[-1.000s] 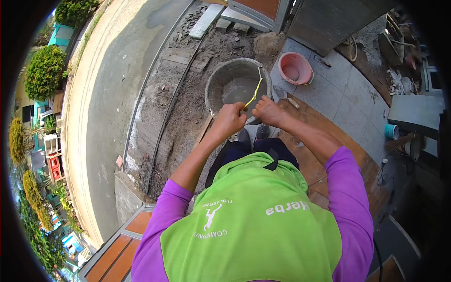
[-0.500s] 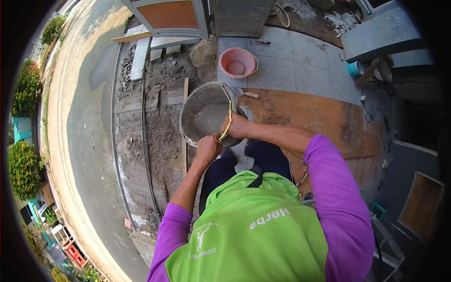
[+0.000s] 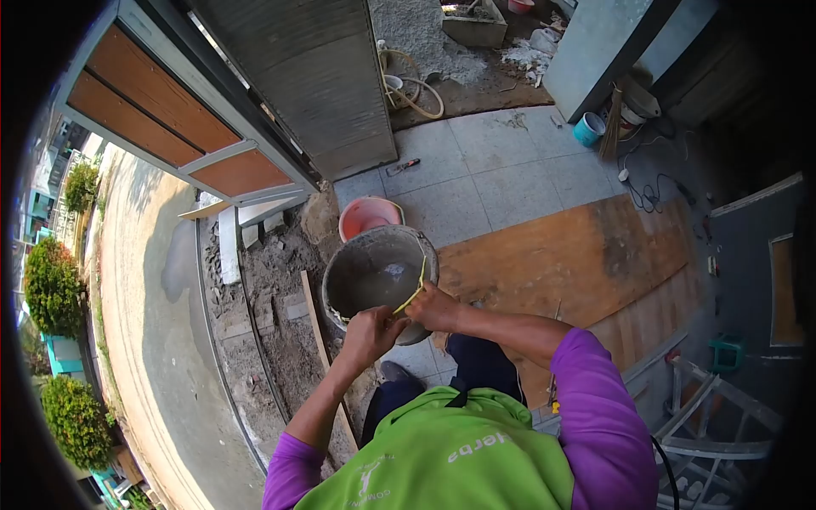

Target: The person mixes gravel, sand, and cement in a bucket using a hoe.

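My left hand (image 3: 371, 333) and my right hand (image 3: 433, 307) are both closed on a thin yellow handle (image 3: 416, 291) that arcs over a grey bucket (image 3: 342, 277). The bucket holds wet grey mortar and sits just in front of my hands, lifted or tilted near my feet. My arms wear purple sleeves under a green vest.
A pink basin (image 3: 364, 216) lies just beyond the bucket on grey tiles. A brown board (image 3: 578, 255) covers the floor to the right. A sliding gate (image 3: 212, 127) stands behind, dirt and a plank (image 3: 316, 327) on the left, a metal frame (image 3: 714, 416) at the right.
The view has swung to the right, toward the gate and the tiled yard. Both hands have stayed on the yellow handle and the bucket has come with them.
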The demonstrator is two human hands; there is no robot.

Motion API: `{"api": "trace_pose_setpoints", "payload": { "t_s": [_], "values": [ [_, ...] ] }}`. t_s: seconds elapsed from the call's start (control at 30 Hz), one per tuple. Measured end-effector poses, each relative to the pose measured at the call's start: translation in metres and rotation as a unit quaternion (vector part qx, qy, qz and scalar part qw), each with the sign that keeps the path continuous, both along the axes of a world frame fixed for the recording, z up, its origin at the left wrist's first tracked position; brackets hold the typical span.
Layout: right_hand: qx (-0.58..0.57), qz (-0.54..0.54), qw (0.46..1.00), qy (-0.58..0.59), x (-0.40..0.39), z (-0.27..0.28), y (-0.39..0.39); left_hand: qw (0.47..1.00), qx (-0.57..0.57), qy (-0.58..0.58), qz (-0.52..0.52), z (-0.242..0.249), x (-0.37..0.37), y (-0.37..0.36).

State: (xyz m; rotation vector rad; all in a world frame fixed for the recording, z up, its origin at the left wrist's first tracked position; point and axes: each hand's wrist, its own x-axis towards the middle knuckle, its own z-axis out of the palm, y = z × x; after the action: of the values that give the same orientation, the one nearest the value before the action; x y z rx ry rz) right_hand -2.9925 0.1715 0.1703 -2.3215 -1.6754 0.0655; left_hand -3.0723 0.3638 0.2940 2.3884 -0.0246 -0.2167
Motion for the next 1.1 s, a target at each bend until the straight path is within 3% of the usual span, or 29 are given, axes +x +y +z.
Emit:
{"api": "trace_pose_setpoints", "payload": {
  "t_s": [0.13,0.23,0.5,0.73,0.97,1.1],
  "values": [
    [-0.067,-0.011,0.997,-0.024,0.048,0.005,-0.086,0.987,-0.086,0.087,0.104,0.023,0.095,-0.052],
    [-0.039,-0.031,0.997,-0.060,0.090,0.008,-0.149,0.988,-0.138,-0.024,0.071,0.023,0.148,-0.107],
    [-0.037,-0.137,0.984,-0.104,0.181,0.043,-0.279,0.987,-0.160,-0.010,-0.026,0.056,0.300,-0.220],
    [-0.038,-0.217,0.972,-0.086,0.281,0.056,-0.341,0.972,-0.176,-0.060,-0.142,0.052,0.443,-0.294],
    [-0.058,-0.271,0.960,-0.033,0.410,0.062,-0.364,0.969,-0.157,0.038,-0.188,0.081,0.597,-0.330],
    [-0.054,-0.287,0.955,-0.049,0.485,0.076,-0.364,0.965,-0.159,-0.010,-0.211,0.082,0.672,-0.344]
  ]
}}
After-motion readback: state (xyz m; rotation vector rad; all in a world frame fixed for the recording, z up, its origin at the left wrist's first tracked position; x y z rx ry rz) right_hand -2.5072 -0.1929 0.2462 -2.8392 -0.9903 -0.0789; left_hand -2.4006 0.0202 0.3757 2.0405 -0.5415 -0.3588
